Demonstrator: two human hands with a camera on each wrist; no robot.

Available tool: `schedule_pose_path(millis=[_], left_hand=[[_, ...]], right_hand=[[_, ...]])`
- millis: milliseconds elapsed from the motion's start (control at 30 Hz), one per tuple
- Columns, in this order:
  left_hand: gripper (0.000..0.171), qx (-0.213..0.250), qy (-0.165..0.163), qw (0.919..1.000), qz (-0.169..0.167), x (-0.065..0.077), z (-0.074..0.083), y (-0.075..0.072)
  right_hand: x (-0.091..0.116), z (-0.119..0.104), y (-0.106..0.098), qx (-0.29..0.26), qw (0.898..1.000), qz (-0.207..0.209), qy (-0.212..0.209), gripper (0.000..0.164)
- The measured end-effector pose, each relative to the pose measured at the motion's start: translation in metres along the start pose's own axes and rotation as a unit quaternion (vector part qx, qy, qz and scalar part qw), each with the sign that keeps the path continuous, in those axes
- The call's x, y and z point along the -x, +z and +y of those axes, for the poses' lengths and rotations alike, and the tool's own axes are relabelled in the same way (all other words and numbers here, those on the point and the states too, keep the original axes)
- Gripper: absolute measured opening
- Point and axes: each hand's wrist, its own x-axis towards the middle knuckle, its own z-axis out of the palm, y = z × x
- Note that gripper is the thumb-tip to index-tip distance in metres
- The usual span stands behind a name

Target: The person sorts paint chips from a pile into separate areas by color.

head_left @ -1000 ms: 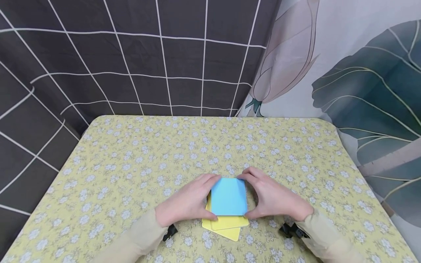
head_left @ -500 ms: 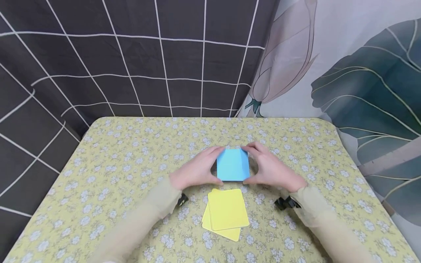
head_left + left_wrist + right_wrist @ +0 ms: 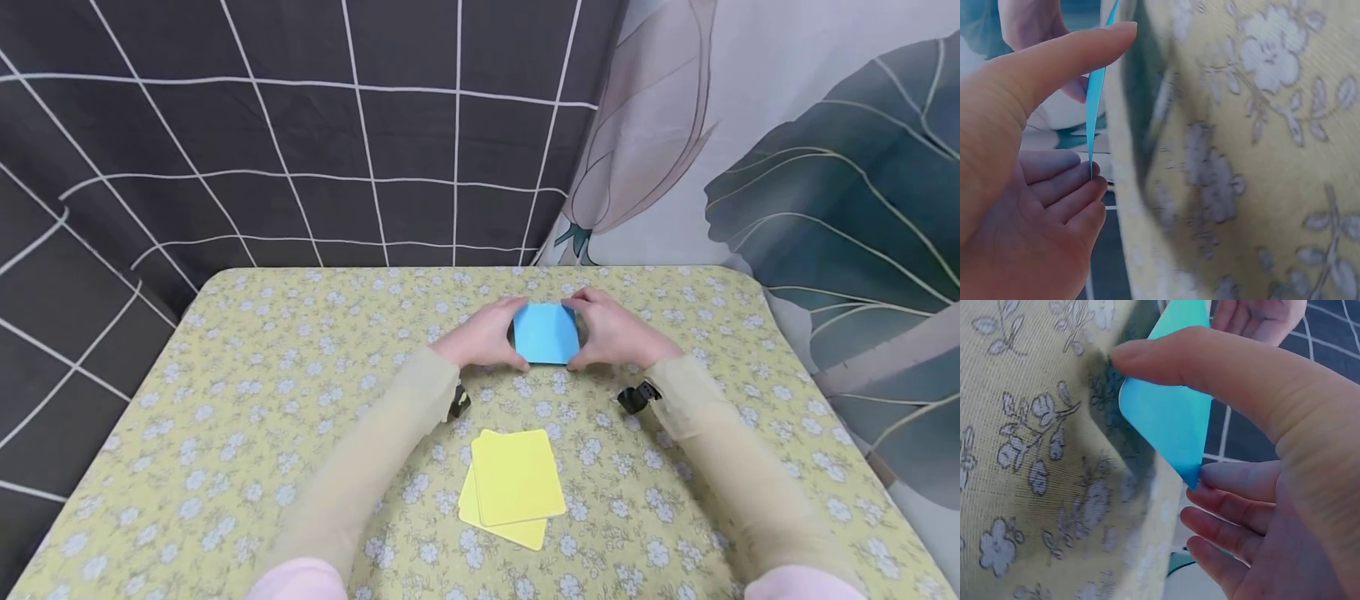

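Observation:
A thin blue square card (image 3: 546,333) is held by both hands toward the far part of the table. My left hand (image 3: 489,335) grips its left side, thumb at the near corner and fingers at the far one. On the opposite side my right hand (image 3: 617,332) grips it the same way. Both wrist views show the blue card (image 3: 1095,103) nearly edge-on or tilted between thumb and fingers, and a shadow below the blue card (image 3: 1163,415) on the cloth. Nearer me lie yellow square cards (image 3: 519,479), overlapping and slightly fanned.
A yellow floral cloth (image 3: 300,433) covers the table. Behind it hangs a dark curtain with a white grid (image 3: 300,125); a light curtain with large leaf and flower prints (image 3: 840,208) hangs at the right. A black wrist device (image 3: 636,397) sits on the right wrist.
Both hands have carried the blue card off the yellow cards, away from me and slightly to the right. The yellow cards are uncovered and have stayed in place.

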Motion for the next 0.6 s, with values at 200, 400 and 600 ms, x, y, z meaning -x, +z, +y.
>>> schedule_pose_path(millis=[200, 400, 600], left_hand=[[0.111, 0.012, -0.008, 0.9998, -0.016, -0.010, -0.009, 0.008], [0.109, 0.031, -0.006, 0.9993, -0.018, -0.012, -0.017, 0.012], [0.109, 0.037, -0.007, 0.9991, -0.018, -0.010, -0.017, 0.013]], right_hand=[[-0.008, 0.013, 0.003, -0.036, 0.998, -0.040, 0.018, 0.100], [-0.013, 0.018, 0.002, -0.052, 0.995, -0.070, 0.043, 0.097], [-0.014, 0.017, 0.001, -0.052, 0.994, -0.080, 0.048, 0.098]])
